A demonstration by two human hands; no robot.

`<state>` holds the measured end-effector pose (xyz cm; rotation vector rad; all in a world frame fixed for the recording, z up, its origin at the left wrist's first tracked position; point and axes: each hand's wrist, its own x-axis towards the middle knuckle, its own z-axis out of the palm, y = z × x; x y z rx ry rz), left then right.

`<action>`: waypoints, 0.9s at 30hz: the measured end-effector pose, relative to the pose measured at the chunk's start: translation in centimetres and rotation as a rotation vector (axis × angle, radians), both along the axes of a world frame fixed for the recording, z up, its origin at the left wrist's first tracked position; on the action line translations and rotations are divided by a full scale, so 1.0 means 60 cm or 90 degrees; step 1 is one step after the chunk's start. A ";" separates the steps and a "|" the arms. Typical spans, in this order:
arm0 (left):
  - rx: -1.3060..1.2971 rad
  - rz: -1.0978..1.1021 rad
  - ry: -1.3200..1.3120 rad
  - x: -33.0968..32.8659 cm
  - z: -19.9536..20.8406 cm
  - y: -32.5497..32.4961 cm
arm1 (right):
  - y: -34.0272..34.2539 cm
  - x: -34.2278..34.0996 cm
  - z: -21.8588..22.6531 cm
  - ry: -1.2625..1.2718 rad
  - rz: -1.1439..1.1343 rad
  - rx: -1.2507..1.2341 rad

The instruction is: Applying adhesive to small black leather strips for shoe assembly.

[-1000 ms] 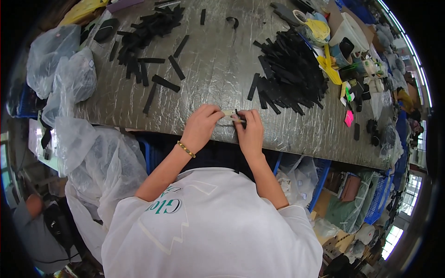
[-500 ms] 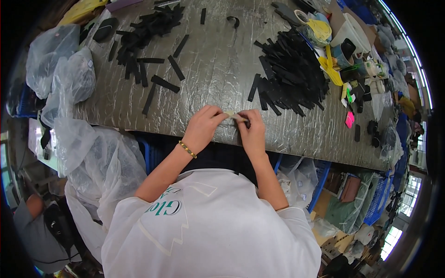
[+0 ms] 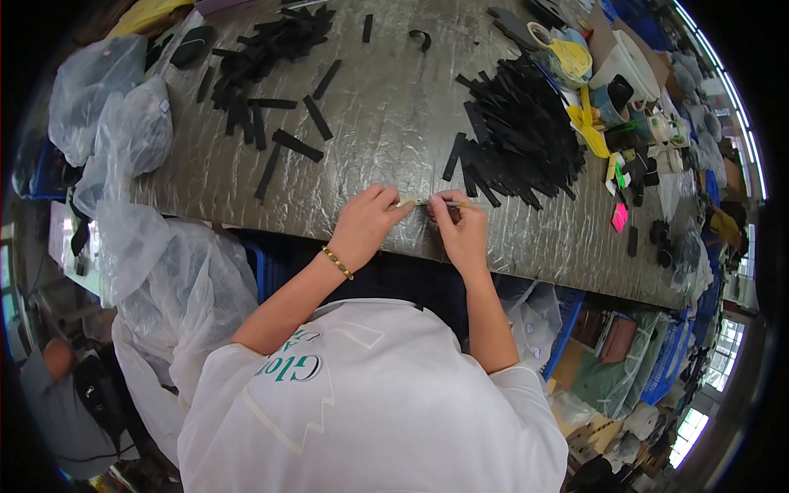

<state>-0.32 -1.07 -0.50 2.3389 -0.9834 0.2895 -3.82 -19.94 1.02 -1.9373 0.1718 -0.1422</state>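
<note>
Near the table's front edge, my left hand (image 3: 367, 218) pinches a small pale piece (image 3: 408, 200) between thumb and forefinger. Just to its right, my right hand (image 3: 460, 234) is closed around a thin, pen-like tool (image 3: 465, 205). The tool lies nearly level and its dark tip points left at the pale piece; whether they touch I cannot tell. The exact kind of both small things is too fine to make out. Ahead and to the right lies a big heap of black strips (image 3: 526, 131), and a smaller pile of black strips (image 3: 267, 62) is at the far left.
Several loose black strips (image 3: 297, 145) are scattered on the grey, film-covered table (image 3: 386, 123). Clear plastic bags (image 3: 123, 123) crowd the left edge. At the right stand a white tub (image 3: 629, 66), tape rolls, yellow scraps and a pink tag (image 3: 619, 218). Blue crates (image 3: 674, 353) sit below the table.
My right hand has shifted right and turned, and a thin tool now shows in its fingers. My left hand stays close to its place, with the pale piece still pinched.
</note>
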 end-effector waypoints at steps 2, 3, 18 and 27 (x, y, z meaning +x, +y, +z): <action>0.020 0.000 -0.018 0.000 -0.001 0.001 | 0.003 0.002 0.000 -0.009 0.000 0.005; 0.020 0.001 -0.018 -0.001 -0.001 0.001 | 0.005 0.003 0.000 -0.013 0.003 -0.029; 0.012 0.015 -0.009 0.000 -0.001 0.001 | 0.002 0.000 -0.008 -0.040 0.003 -0.071; -0.119 0.066 0.112 0.000 -0.005 0.000 | 0.032 0.003 0.011 -0.029 0.061 -0.072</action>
